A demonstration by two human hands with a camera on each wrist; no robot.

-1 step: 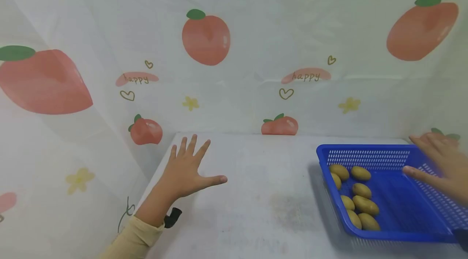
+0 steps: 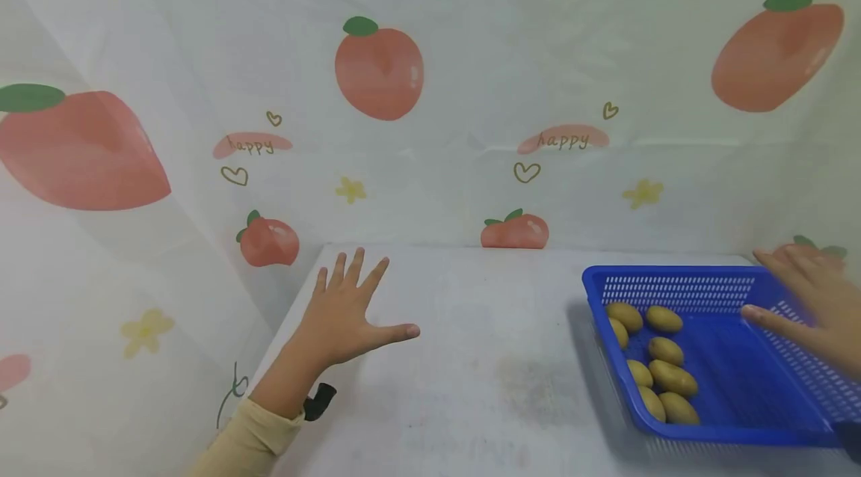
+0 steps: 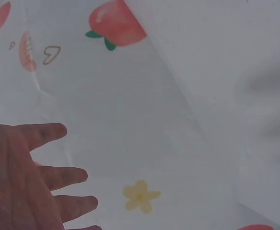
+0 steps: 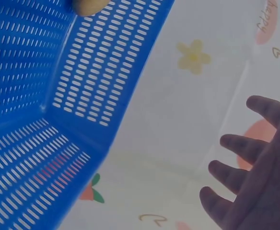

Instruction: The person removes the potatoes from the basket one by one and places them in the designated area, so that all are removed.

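My left hand [image 2: 346,309] lies open with its fingers spread, low over the white table [image 2: 471,357] near its far left corner; the left wrist view shows the same spread fingers [image 3: 49,177] holding nothing. A blue slotted basket [image 2: 740,387] stands at the right, with several yellow-brown potatoes [image 2: 662,361] along its left side. My right hand [image 2: 817,309] hovers open at the basket's far right rim, its thumb reaching over the inside. In the right wrist view the fingers [image 4: 248,148] are straight and apart from the basket wall [image 4: 97,72].
A white cloth printed with peaches, flowers and "happy" labels [image 2: 380,73] hangs behind and to the left of the table. The table's left edge [image 2: 282,327] runs close beside my left forearm. A small black part [image 2: 318,401] sticks out at my left wrist.
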